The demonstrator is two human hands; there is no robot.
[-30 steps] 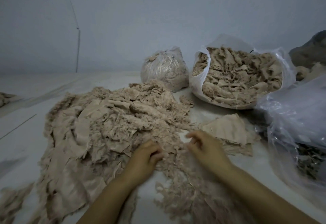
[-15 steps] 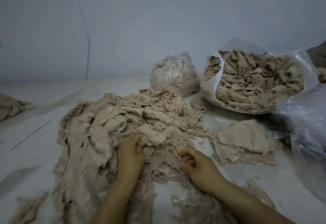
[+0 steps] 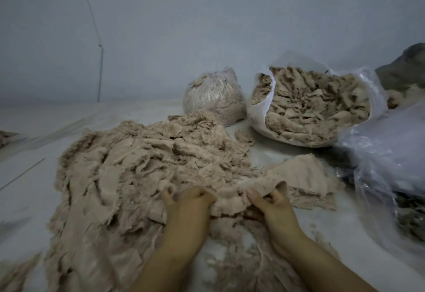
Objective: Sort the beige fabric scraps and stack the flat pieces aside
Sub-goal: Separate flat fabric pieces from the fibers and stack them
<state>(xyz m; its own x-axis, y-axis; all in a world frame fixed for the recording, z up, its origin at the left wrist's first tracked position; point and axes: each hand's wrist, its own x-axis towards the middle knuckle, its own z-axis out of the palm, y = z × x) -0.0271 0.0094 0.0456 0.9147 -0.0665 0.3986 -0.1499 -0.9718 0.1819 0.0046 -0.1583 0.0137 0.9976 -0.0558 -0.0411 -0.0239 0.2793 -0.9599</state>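
Observation:
A big heap of beige fabric scraps (image 3: 138, 172) covers the white table in front of me. My left hand (image 3: 186, 206) and my right hand (image 3: 273, 206) each grip an end of one beige fabric piece (image 3: 232, 196) at the heap's near right edge, holding it stretched between them. Just right of my right hand lies a small stack of flat beige pieces (image 3: 303, 174) on the table.
An open white plastic bag (image 3: 259, 110) full of scraps stands at the back right. A tied clear bag (image 3: 213, 98) of scraps stands to its left. Crumpled clear plastic (image 3: 386, 160) lies at the right edge. Frayed bits (image 3: 241, 266) lie between my forearms. A grey wall stands behind.
Both hands have closed on one fabric piece and pulled it out toward me, away from the heap; before they were picking in the heap with fingers buried among the scraps.

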